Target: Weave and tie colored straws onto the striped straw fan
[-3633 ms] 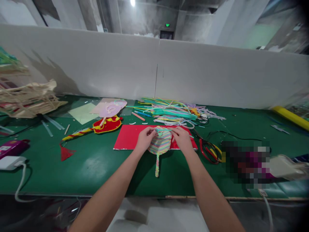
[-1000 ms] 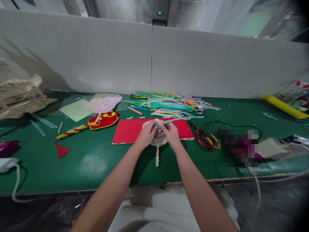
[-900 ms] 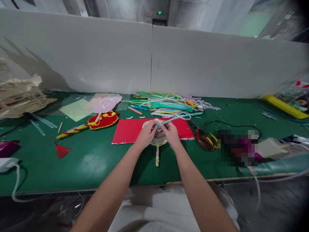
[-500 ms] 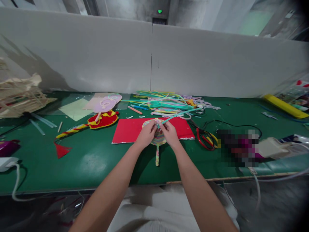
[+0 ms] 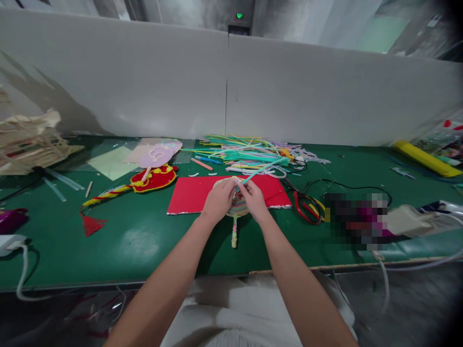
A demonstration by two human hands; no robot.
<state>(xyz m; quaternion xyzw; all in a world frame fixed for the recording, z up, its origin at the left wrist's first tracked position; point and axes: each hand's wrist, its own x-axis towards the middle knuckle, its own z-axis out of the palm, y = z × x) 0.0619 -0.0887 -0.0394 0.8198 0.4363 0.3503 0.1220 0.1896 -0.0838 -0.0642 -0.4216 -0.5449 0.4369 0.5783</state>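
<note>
Since a second ago the strand [image 5: 258,173] has swung up from nearly level to a steeper slant toward the pile [image 5: 246,154]; both hands have kept their place. Green bench [image 5: 144,250], white partition [image 5: 144,86] along its far edge, concrete room behind. Left hand [image 5: 218,201] and right hand [image 5: 254,200] are curled mid-bench on a striped fan [image 5: 237,209] lying on a red sheet [image 5: 188,195]; the right pinches the strand. Cables [image 5: 307,207] lie right of the sheet. Green surface runs from the fan's handle to the near edge.
</note>
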